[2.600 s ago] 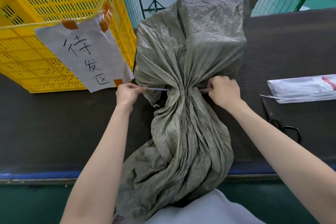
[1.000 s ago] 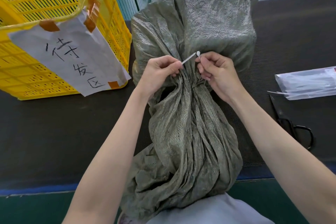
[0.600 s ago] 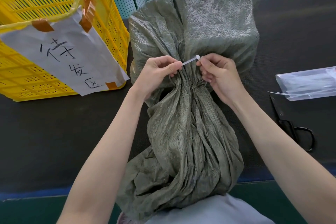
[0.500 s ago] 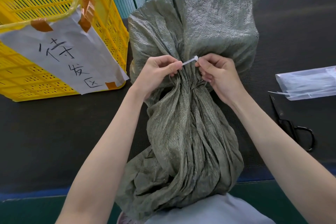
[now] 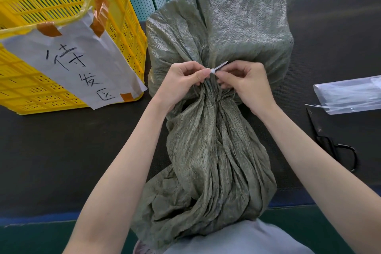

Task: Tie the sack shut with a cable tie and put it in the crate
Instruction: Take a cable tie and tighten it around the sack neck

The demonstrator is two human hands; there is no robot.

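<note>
A grey-green woven sack (image 5: 218,33) lies on the dark table, its neck gathered at the middle and its loose mouth hanging over the near edge. A white cable tie (image 5: 219,67) circles the neck, and its two ends meet on top. My left hand (image 5: 185,80) pinches the tie's head end. My right hand (image 5: 245,80) pinches the tail, whose tip pokes up past the head. The yellow slatted crate (image 5: 51,6) stands at the back left, apart from the sack, with a taped white paper label (image 5: 78,64) on its front.
A clear bag of spare cable ties (image 5: 350,95) lies at the right edge. Black scissors (image 5: 329,140) rest just in front of it. The dark table (image 5: 61,150) ends in a blue front edge. A green wire fence stands behind.
Both hands came from the sides of the neck to its top, bringing the tie's two ends together. In the last half second the tail's tip has slid past the head.
</note>
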